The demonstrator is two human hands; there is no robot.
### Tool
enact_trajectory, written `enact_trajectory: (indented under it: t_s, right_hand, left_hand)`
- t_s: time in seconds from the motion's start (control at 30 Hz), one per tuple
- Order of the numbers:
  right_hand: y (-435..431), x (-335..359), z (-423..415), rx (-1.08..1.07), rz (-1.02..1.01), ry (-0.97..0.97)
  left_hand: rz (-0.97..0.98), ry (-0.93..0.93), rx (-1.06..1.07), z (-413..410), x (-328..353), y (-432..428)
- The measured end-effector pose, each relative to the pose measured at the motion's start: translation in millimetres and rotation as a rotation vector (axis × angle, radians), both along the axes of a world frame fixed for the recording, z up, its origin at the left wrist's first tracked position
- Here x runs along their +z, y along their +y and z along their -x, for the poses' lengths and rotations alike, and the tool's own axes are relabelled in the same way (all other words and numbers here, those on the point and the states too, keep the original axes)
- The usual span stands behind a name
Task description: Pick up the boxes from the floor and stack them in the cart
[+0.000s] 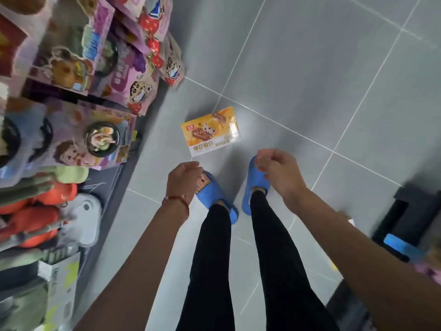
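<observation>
A yellow and orange box (pixel 211 130) lies flat on the grey tiled floor just ahead of my feet. My left hand (pixel 184 176) hangs above my left foot, fingers loosely curled, holding nothing. My right hand (pixel 276 167) hangs over my right foot, fingers also loosely curled and empty. Both hands are short of the box and do not touch it. At the right edge a dark cart (pixel 410 223) with a blue part shows only partly.
Shelves (pixel 71 103) crowded with purple snack boxes, packets and plush toys fill the left side. My legs in black trousers and blue slippers (pixel 255 187) stand in the middle. Open grey floor (pixel 322 80) stretches ahead and to the right.
</observation>
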State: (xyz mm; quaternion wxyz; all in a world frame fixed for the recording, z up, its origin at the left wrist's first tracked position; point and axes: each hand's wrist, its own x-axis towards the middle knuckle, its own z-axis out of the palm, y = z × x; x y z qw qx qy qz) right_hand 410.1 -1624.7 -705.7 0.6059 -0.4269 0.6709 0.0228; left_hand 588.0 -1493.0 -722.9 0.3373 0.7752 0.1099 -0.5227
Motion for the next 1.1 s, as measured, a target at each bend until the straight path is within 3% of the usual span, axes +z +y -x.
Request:
enact_trajectory:
  t_s: [0.43,0.67,0.87,1.1]
  right_hand:
    - [-51.9,-230.7,-28.7,0.244,0.01,0.089]
    - [-67.4,-334.6,-62.9,0.203,0.085,0.058]
    - [-71.6,-393.0,-102.4,0.181,0.089,0.004]
    - [-68.2,-395.1,-109.9,0.161,0.084,0.016]
  left_hand:
    - [-0.178,-0.154,0.006,-30.6,-217.8,-31.2]
    - [-0.161,-0.232,0.076,-59.5,-318.1,-40.5]
    - [-0.067,-0.195,0.167,-72.2,-377.9,-49.1]
    - [0.033,-0.139,0.312,-72.7,-389.0,-48.0]
